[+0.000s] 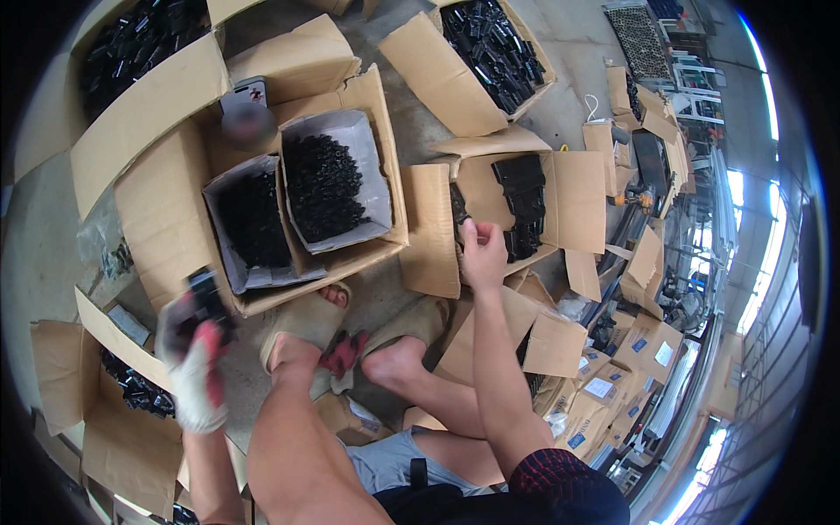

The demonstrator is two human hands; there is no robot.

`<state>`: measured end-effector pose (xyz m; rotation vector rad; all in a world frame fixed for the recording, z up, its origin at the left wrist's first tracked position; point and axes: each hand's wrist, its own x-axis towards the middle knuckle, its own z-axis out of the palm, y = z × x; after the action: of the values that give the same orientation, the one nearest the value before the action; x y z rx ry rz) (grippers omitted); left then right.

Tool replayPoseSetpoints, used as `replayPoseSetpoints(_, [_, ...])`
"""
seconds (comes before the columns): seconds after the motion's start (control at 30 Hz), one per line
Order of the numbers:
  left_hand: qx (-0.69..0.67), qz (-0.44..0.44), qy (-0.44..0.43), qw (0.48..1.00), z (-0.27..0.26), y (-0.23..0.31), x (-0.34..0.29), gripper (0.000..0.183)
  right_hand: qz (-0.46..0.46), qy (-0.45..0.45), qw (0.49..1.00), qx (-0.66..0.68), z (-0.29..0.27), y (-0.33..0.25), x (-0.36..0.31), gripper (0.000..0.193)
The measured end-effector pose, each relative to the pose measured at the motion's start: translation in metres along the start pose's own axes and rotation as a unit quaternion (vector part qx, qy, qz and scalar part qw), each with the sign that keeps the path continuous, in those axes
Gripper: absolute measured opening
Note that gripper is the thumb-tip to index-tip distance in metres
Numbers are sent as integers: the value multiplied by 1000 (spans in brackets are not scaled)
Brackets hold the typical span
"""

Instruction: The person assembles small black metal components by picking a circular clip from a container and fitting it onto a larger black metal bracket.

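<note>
My left hand (194,372) wears a white and red work glove, blurred by motion. It grips a black plastic part (208,302), held at the near left corner of a large cardboard box (157,210). My bare right hand (484,254) is over the left side of a smaller open carton (577,199). Its thumb and fingertips are pinched together next to a dark piece (458,206); whether they hold that piece I cannot make out. A row of black plastic parts (522,197) lies along the carton's right side.
Inside the large box stand two grey-lined bins of small black pieces (324,184) (254,219), with a phone (245,96) at their far side. Other cartons of black parts (492,52) (140,385) surround me. A red and grey glove (344,354) lies between my sandalled feet.
</note>
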<state>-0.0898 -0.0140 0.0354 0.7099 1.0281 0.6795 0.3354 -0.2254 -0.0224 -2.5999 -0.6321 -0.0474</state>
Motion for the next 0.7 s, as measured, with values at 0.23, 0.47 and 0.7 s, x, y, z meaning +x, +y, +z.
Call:
replayPoseSetpoints(0.23, [122,188,340,913,-161,38,-58,44,88,-316,944,-38,-6,54,13,42])
replayPoseSetpoints(0.47, [228,-6,458,859,-281,-52,-79,31,74,-343,936,-24,-12,72,4,20])
replayPoseSetpoints(0.7, [271,88,470,835,-252,-80,-54,41,140,-319,920,178,-36,77,12,32])
